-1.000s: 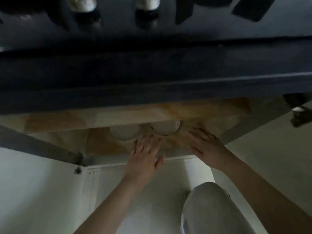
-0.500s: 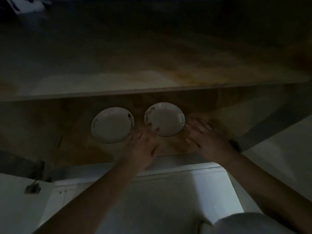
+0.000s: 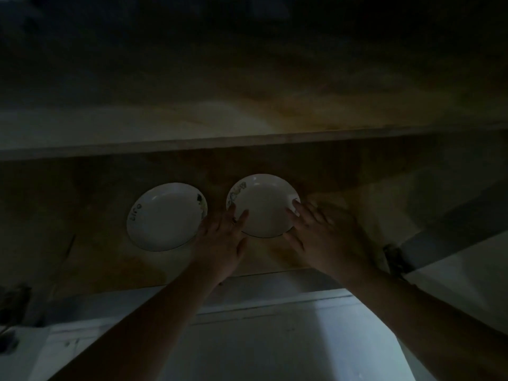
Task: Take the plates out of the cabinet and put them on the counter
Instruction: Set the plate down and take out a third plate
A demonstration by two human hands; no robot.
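Two white plates with small printed marks on their rims lie side by side on the wooden floor of a dark cabinet [image 3: 90, 221]. The left plate [image 3: 166, 217] lies alone, untouched. My left hand [image 3: 222, 242] rests its fingertips on the left rim of the right plate [image 3: 264, 206]. My right hand [image 3: 327, 237] has its fingers spread, touching that plate's right rim. Both hands flank this plate, which still sits flat on the wood; neither has closed around it.
A wooden shelf [image 3: 247, 141] spans the cabinet just above and behind the plates. An open cabinet door [image 3: 461, 232] angles away at right, with a hinge [image 3: 393, 257] near my right wrist. The white cabinet front [image 3: 275, 339] lies below my arms.
The view dropped from the dark counter edge into the cabinet. Both hands reached forward from the cabinet's front edge to the two sides of the right plate.
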